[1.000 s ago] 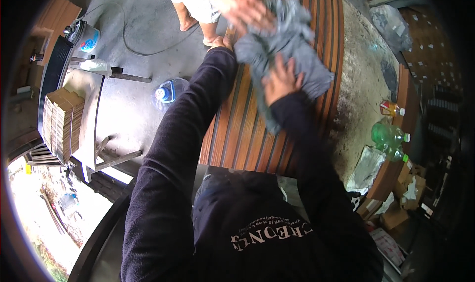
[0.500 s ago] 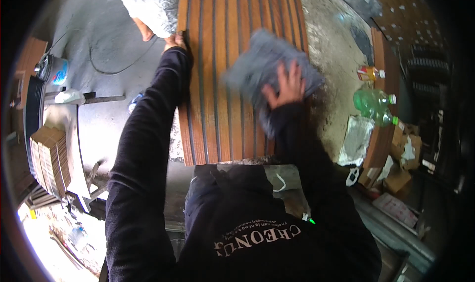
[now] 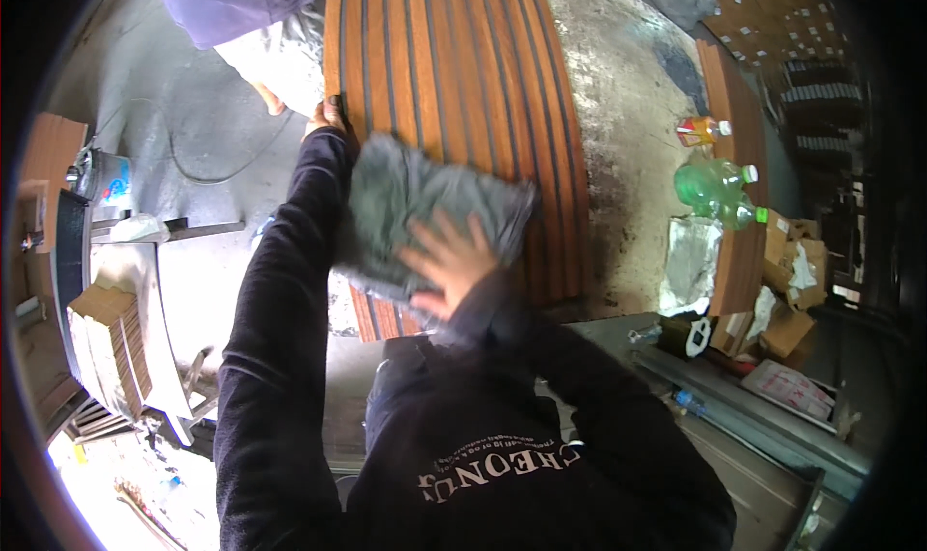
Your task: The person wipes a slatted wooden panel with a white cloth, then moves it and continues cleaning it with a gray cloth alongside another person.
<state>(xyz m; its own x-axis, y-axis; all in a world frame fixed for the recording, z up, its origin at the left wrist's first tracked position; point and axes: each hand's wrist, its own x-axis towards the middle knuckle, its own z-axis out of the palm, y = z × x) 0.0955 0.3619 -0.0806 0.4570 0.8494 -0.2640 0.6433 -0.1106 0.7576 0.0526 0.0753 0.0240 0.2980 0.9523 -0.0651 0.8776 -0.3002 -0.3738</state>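
Observation:
A long reddish-brown wooden panel with dark lengthwise grooves (image 3: pixel 463 78) lies in front of me on a work surface. At its left edge, my left hand (image 3: pixel 326 116) grips it; the fingers are partly hidden. My right hand (image 3: pixel 449 261) lies flat with fingers spread, pressing a grey cloth (image 3: pixel 415 184) against the panel's near left part. The cloth is spread out and hangs over the left edge near my left forearm. Slight motion blur covers the right hand.
A person in a purple top (image 3: pixel 237 0) stands at the far left, beside the panel. Right of it, green plastic bottles (image 3: pixel 710 186), a small orange-labelled bottle (image 3: pixel 703 131) and a foil-like silver slab (image 3: pixel 690 261) lie on the stained surface. Stacked cardboard (image 3: pixel 106 343) stands at left.
My right hand has swept the cloth left and toward me across the panel. My left hand keeps its hold on the edge. The other person has come further into view.

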